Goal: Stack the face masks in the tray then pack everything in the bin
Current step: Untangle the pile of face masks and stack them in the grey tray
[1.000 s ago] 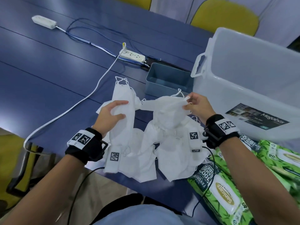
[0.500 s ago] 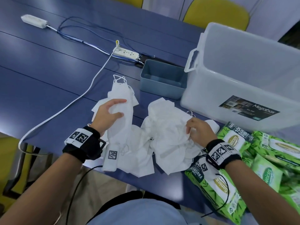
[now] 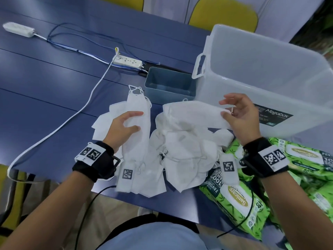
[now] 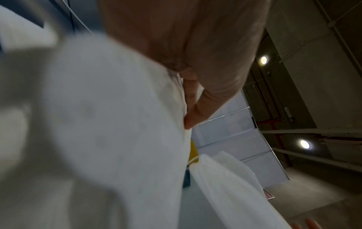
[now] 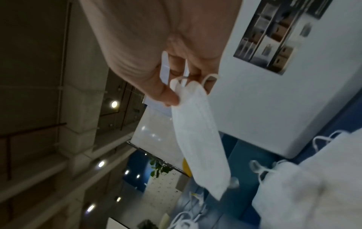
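Note:
A loose heap of white face masks (image 3: 182, 150) lies on the blue table near its front edge. My left hand (image 3: 126, 127) rests on a neat stack of folded masks (image 3: 137, 114) at the left of the heap, fingers and thumb curled on it. Above the heap, my right hand (image 3: 236, 112) pinches one end of a single white mask (image 3: 191, 112) (image 5: 197, 136), lifted clear. The small blue-grey tray (image 3: 169, 87) stands behind the masks with nothing in it. The big translucent bin (image 3: 266, 78) stands at the right.
Green wet-wipe packs (image 3: 239, 195) lie at the front right by the bin. A white power strip (image 3: 128, 62) with cables lies behind the tray, and a white cord (image 3: 75, 112) runs off the left front edge. Yellow chairs (image 3: 223, 17) stand behind the table.
My right hand dropped into the heap half a second ago and has come up again with one mask pinched by its end. My left hand has stayed on the folded stack.

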Demonstrator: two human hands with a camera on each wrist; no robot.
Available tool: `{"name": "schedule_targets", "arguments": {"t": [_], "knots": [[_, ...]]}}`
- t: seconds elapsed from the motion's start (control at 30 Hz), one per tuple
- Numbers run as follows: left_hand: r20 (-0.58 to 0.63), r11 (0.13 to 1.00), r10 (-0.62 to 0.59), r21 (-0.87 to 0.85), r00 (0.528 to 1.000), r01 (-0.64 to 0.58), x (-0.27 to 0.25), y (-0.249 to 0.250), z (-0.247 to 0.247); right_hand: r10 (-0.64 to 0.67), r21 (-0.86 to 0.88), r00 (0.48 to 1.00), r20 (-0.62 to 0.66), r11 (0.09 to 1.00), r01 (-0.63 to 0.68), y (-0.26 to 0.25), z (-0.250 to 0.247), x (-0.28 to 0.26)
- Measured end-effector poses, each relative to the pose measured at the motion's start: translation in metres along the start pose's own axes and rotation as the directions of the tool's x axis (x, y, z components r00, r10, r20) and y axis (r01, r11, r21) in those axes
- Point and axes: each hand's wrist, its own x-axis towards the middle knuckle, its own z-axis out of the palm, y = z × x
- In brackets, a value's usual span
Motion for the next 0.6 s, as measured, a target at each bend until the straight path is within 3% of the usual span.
{"name": "schedule_targets", "arguments": {"t": [0.1,0.2,0.27,0.33,0.43,0.6], "knots": [[0.017,1.000,0.025,-0.015,1.000,-0.025,0.001,0.005,0.013,-0.022,0.060,0.993,-0.120,0.998,0.029,-0.013,0.012,-0.001],[0.040,0.995,0.018,-0.097,0.999,-0.014,0.002,0.013,0.029,-0.117,-0.024,0.974,-0.194,0.993,0.115,-0.023,0.034,-0.014],[0.079,0.983,-0.028,-0.179,0.996,0.042,0.004,0.017,0.038,-0.323,-0.182,0.943,-0.078,0.935,0.305,-0.026,0.054,-0.032],[0.141,0.968,-0.080,-0.226,0.987,0.110,0.006,0.018,0.043,-0.488,-0.253,0.868,0.096,0.831,0.495,-0.020,0.075,-0.054],[0.173,0.957,-0.108,-0.248,0.979,0.149,0.007,0.016,0.046,-0.572,-0.220,0.761,0.308,0.735,0.641,-0.008,0.104,-0.085],[0.157,0.951,-0.157,-0.244,0.975,0.192,-0.005,0.007,0.046,-0.645,-0.118,0.580,0.497,0.612,0.782,0.000,0.134,-0.116]]}}
